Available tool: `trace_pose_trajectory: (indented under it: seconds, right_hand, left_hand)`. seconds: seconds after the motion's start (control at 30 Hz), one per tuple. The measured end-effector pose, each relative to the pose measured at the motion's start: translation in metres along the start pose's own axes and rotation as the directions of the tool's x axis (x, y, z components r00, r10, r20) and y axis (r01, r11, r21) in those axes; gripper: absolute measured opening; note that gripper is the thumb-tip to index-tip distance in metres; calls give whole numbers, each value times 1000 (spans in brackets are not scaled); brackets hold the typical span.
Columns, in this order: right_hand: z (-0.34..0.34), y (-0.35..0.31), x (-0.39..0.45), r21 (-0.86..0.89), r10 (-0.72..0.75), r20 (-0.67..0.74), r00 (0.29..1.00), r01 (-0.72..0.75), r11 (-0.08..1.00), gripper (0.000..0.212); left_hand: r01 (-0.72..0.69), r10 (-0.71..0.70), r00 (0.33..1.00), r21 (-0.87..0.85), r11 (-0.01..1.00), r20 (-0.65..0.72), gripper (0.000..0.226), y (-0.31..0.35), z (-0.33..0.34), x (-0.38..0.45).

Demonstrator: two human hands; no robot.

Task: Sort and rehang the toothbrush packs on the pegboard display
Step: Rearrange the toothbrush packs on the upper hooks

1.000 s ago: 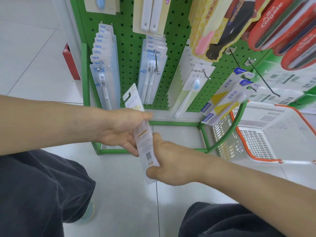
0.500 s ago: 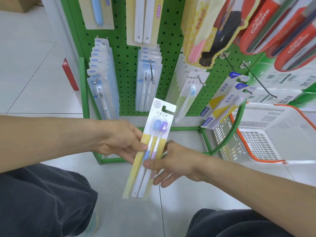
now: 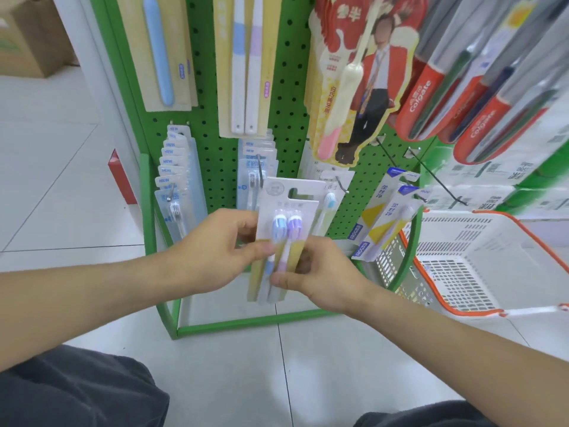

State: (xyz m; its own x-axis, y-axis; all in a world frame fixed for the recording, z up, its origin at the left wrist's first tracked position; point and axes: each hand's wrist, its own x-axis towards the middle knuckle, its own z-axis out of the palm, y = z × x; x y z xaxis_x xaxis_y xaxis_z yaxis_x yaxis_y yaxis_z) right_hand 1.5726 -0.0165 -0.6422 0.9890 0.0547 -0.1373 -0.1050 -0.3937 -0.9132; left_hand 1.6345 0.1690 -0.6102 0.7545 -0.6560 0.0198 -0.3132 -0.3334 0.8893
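White floor tiles (image 3: 77,186) surround a green pegboard (image 3: 212,155). Both hands' fingers curl round one two-brush toothbrush pack (image 3: 284,241), held upright before the board's lower pegs: the left hand (image 3: 215,251) pinches its left edge, the right hand (image 3: 314,275) grips lower down. One white basket (image 3: 480,260) stands at the right.
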Motion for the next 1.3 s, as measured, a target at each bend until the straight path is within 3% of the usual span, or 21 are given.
trace_pose_trajectory:
  seconds: [0.2,0.37,0.47,0.6,0.77,0.87,1.0,1.3]
  right_hand:
    - [-6,-23,0,134,-222,-82,972,231,964,23]
    - [-10,-51,2,157,-331,-140,933,351,923,19]
    - [-13,-71,4,113,-403,-210,890,432,895,16]
    - [-13,-103,10,-47,-478,-339,810,493,869,42]
    - [-16,-144,18,-173,-557,-421,716,540,824,47]
    - [-19,-163,24,-164,-557,-428,711,545,822,52]
    - [-21,-171,33,-126,-538,-443,717,545,829,40]
    - [-14,-162,43,-124,-492,-413,766,488,864,56]
  left_hand:
    - [-169,139,957,-102,980,-254,31,29,-21,-6]
    - [-295,162,912,-326,898,-378,29,62,-27,-9]
    - [-396,249,875,-319,861,-416,30,80,-30,-13]
    - [-494,316,818,-305,814,-482,28,101,-47,-8]
    - [-577,368,751,-273,770,-548,31,131,-68,0]
    - [-595,364,719,-254,762,-592,33,142,-78,9]
    - [-586,330,705,-254,769,-627,36,146,-85,20]
    - [-541,310,721,-223,811,-619,34,133,-85,26]
